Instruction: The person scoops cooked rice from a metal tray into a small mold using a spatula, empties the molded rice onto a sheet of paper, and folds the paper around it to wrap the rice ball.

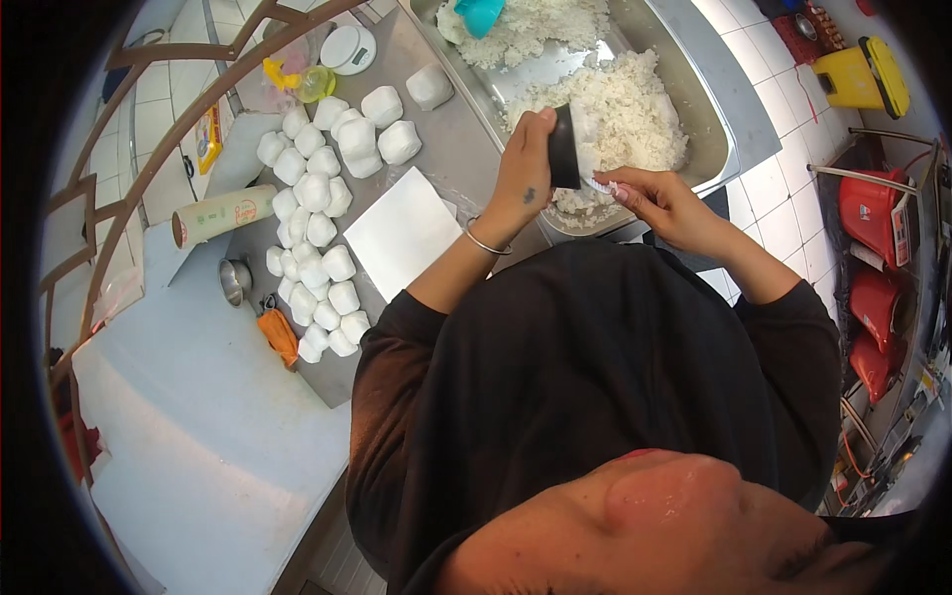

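My left hand [522,160] grips a black bowl [564,147], tilted on its side above the cooked rice [632,111]. White rice or a liner shows at the bowl's mouth; I cannot tell which. Close by, my right hand [658,197] pinches a small white plastic utensil [597,184] at the bowl's lower rim, its full shape hidden by the fingers. The rice lies in two heaps in a large stainless steel tray [706,123]. A teal scoop [480,16] rests in the far heap. Left of my left forearm lies a stack of white paper sheets [405,230].
Many white wrapped parcels [314,192] cover the grey table [480,152]. Behind them stand a digital kitchen scale [348,50] and a spray bottle [315,83]. A roll [227,216], a metal cup [235,282] and an orange cloth [278,336] line the left edge. Red containers [876,216] occupy the right-hand rack.
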`<move>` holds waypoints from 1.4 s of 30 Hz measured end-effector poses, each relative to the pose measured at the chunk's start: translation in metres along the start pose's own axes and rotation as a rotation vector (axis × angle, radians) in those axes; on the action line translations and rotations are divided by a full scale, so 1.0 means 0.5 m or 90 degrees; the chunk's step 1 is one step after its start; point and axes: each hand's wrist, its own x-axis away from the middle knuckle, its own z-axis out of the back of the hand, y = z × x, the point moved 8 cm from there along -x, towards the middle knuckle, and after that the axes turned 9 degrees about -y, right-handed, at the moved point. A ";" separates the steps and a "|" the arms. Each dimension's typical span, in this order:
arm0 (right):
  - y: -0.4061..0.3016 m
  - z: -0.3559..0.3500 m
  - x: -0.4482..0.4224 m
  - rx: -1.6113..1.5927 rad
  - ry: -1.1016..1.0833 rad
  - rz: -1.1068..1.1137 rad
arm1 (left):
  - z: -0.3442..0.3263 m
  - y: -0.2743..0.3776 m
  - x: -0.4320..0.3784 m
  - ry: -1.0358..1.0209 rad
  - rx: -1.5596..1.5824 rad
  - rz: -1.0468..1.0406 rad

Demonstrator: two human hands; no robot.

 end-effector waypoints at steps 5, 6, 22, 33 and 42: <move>0.065 -0.002 -0.004 -0.291 -0.036 -0.192 | 0.012 0.004 0.003 0.076 -0.332 -0.050; 0.090 -0.016 0.006 -0.402 -0.009 -0.251 | 0.015 0.009 0.004 0.074 -0.333 -0.050; 0.026 -0.034 0.027 -0.043 0.254 -0.078 | 0.005 -0.024 -0.016 0.033 0.530 -0.210; -0.024 -0.029 0.003 -0.221 -0.172 -0.135 | -0.012 0.015 0.046 0.096 0.225 -0.322; 0.091 -0.089 -0.024 -0.947 -0.091 -0.114 | 0.038 -0.063 -0.014 0.059 0.520 -0.054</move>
